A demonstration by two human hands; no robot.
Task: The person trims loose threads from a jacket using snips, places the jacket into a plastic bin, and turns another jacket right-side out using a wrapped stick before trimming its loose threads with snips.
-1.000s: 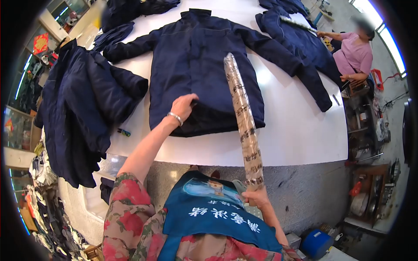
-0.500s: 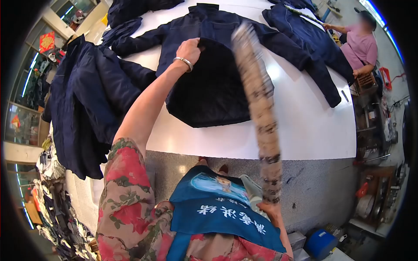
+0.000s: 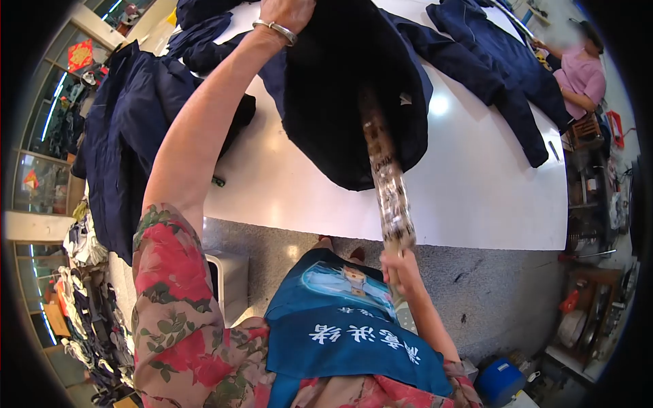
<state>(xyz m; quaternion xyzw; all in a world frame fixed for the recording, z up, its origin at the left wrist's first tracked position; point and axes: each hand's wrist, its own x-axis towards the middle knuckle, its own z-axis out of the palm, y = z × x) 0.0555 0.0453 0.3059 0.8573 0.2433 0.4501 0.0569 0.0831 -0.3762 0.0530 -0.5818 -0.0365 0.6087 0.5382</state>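
Observation:
My left hand (image 3: 288,12), at the top edge of the view, grips the hem of a dark navy jacket (image 3: 347,102) and holds it raised, so the black inside faces me. Closed round the near end of a long wrapped stick (image 3: 389,194) is my right hand (image 3: 401,270). The stick has a shiny patterned covering, and its far end reaches into the raised jacket opening, where its tip is hard to make out in the dark. A small pale tag shows inside the jacket.
The white table (image 3: 490,211) carries another navy jacket (image 3: 136,129) hanging over its left edge and one more (image 3: 490,41) at the back right. Beyond stands a person in pink (image 3: 583,75). A blue container (image 3: 502,381) is on the lower right.
My left hand has lifted the jacket hem higher and away from me. My right hand has moved the stick forward, from above the jacket to inside its opening.

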